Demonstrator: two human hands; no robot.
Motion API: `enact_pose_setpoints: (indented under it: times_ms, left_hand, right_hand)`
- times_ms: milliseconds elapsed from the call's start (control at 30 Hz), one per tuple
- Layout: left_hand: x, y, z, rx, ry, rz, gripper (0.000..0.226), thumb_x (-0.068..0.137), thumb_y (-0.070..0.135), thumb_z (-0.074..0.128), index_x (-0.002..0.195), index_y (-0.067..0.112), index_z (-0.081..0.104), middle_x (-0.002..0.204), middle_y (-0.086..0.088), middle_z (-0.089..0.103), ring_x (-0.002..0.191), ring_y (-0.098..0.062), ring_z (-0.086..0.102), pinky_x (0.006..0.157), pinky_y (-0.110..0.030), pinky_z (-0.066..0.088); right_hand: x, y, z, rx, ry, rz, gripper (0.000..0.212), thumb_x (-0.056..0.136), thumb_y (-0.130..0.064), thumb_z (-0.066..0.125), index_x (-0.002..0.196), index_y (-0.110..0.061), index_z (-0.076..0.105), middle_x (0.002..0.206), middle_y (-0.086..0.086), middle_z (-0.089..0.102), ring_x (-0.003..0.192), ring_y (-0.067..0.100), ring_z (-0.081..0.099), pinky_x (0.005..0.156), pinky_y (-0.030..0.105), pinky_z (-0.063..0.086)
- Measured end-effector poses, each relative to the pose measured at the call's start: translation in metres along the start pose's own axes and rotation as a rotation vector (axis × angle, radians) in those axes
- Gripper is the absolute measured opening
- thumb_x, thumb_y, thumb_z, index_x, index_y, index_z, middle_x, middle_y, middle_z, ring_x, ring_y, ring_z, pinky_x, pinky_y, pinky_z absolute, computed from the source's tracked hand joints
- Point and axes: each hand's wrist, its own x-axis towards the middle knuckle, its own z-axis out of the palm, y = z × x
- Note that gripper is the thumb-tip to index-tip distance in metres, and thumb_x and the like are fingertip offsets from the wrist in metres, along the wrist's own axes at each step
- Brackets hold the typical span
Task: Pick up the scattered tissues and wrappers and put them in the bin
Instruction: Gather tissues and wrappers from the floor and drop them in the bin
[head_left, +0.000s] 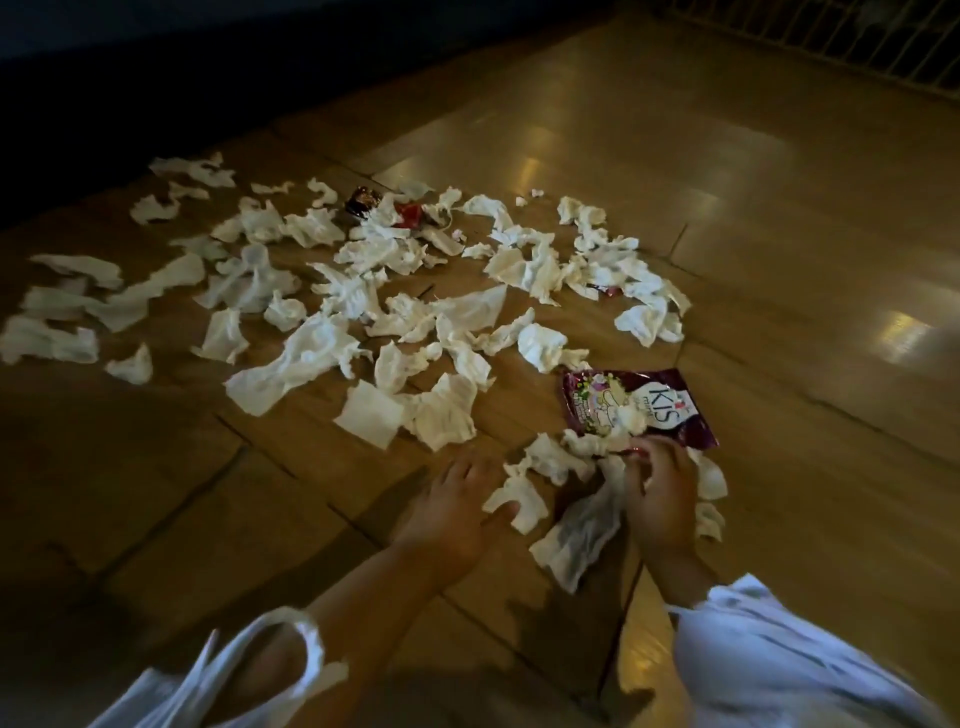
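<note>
Purple wrapper (670, 415): large white letters "KIS" across its face. The smaller white line beneath them is too blurred to read. Print on the dark wrapper (360, 200) and the red wrapper (409, 213) farther back is illegible.

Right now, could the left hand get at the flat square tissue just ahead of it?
Probably yes. The left hand is open, low over the floor, and the square tissue lies flat just beyond it, with only bare floor between them.
</note>
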Motion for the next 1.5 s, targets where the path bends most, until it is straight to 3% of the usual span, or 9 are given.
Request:
enact_pose_setpoints:
  times_ms: [133,367,600,767,933,1067,1233,1400,1500]
  left_hand:
    - [0.046,0.037,0.011,0.101,0.063,-0.017,0.079,0.083,0.065,0.044,0.146,0.035,0.006,0.158,0.004,-0.007,0.146,-0.025,-0.003,0.117,-0.050,0.006]
    - [0.087,0.050,0.060,0.487,-0.130,0.096,0.117,0.056,0.086,0.051,0.137,0.047,-0.025,0.139,-0.001,-0.048,0.131,-0.045,-0.034,0.102,-0.071,-0.010]
    - [0.054,0.018,0.084,0.418,-0.124,0.109,0.058,0.090,0.052,0.042,0.142,0.038,0.020,0.156,0.006,0.005,0.143,-0.025,0.002,0.115,-0.046,0.007]
    - [0.015,-0.010,0.080,0.105,0.073,0.092,0.031,0.095,0.026,0.046,0.126,0.022,0.044,0.126,0.005,0.045,0.117,-0.014,0.038,0.094,-0.023,0.030]
    - [0.007,-0.036,0.054,-0.170,0.260,0.081,0.037,0.093,0.024,0.040,0.129,0.020,0.047,0.106,0.004,0.044,0.102,-0.015,0.047,0.083,-0.028,0.041]
    - [0.016,-0.050,0.039,-0.324,0.438,0.109,0.048,0.081,0.041,0.029,0.087,0.007,0.063,0.085,-0.010,0.056,0.077,-0.026,0.054,0.069,-0.041,0.048]
    - [0.022,-0.045,0.015,-0.416,0.556,-0.081,0.039,0.093,0.036,0.050,0.064,0.010,0.053,0.071,-0.004,0.052,0.064,-0.012,0.052,0.059,-0.025,0.039]
    - [0.046,-0.062,-0.012,-0.280,0.749,-0.095,0.013,0.092,0.008,0.051,0.094,-0.002,0.059,0.105,-0.016,0.053,0.090,-0.012,0.047,0.075,-0.018,0.037]
    - [0.059,-0.082,-0.024,-0.205,0.760,-0.047,0.024,0.093,0.007,0.048,0.116,0.009,0.052,0.130,-0.014,0.046,0.116,-0.021,0.046,0.093,-0.028,0.041]
  right_hand:
    - [0.033,0.026,0.009,0.088,0.156,0.144,0.047,0.086,-0.035,0.031,0.105,-0.004,0.060,0.110,0.019,0.059,0.105,0.033,0.050,0.086,0.032,0.034]
    - [0.025,0.046,0.021,-0.010,0.207,0.364,0.052,0.086,-0.045,0.034,0.116,-0.009,0.055,0.124,0.021,0.053,0.116,0.040,0.047,0.095,0.053,0.038]
    - [-0.017,0.063,0.006,-0.142,-0.081,0.280,0.064,0.087,-0.062,0.028,0.125,-0.014,0.049,0.126,0.019,0.053,0.117,0.038,0.049,0.096,0.052,0.037]
    - [-0.063,0.063,0.009,-0.165,-0.248,-0.001,0.052,0.082,-0.055,0.033,0.119,-0.025,0.055,0.129,0.002,0.052,0.123,0.026,0.043,0.098,0.044,0.033]
    - [-0.057,0.046,0.019,0.015,-0.244,-0.090,0.020,0.086,-0.023,0.045,0.094,-0.020,0.063,0.100,0.001,0.062,0.095,0.017,0.058,0.087,0.036,0.046]
    - [-0.025,0.007,0.019,0.161,-0.167,-0.119,0.033,0.084,-0.031,0.035,0.080,-0.011,0.061,0.082,0.008,0.060,0.078,0.023,0.055,0.070,0.032,0.039]
    - [0.024,-0.009,0.043,-0.045,-0.049,0.027,0.037,0.086,-0.034,0.042,0.079,-0.004,0.064,0.111,0.015,0.052,0.106,0.035,0.045,0.085,0.032,0.029]
    - [-0.010,-0.012,0.054,-0.057,-0.228,-0.159,0.024,0.090,-0.035,0.050,0.106,-0.018,0.054,0.129,-0.002,0.042,0.119,0.013,0.039,0.093,0.029,0.037]
    - [-0.058,-0.012,0.072,-0.077,-0.422,-0.319,0.029,0.095,-0.045,0.038,0.120,-0.035,0.047,0.131,-0.020,0.038,0.124,0.000,0.033,0.107,0.030,0.032]
